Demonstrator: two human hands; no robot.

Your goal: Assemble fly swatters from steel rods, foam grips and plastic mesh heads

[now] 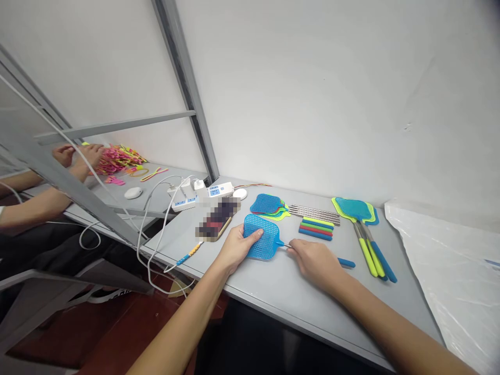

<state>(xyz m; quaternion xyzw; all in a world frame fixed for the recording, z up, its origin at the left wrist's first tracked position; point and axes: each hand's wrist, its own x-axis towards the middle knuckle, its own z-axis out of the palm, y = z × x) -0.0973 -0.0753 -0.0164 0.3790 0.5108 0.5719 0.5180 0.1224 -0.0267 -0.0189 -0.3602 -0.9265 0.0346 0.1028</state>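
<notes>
My left hand [238,247] grips the mesh head of a blue fly swatter [265,245], thumb on top. My right hand [312,260] is closed around its thin metal rod near the blue neck; most of the rod is hidden by the hand. A blue handle grip [346,263] lies partly behind my right hand. Beyond lie a stack of loose swatter heads [267,203] with metal rods [314,212], and a row of coloured handle grips [316,229]. Farther right, swatters with blue and yellow-green handles [369,255] are piled together.
A phone [219,219] and a power strip [214,192] with white cables stand at the left. White plastic sheeting [449,271] covers the right end. Past a grey metal frame [191,94], another person's hands [88,156] touch a pink and yellow pile [121,159].
</notes>
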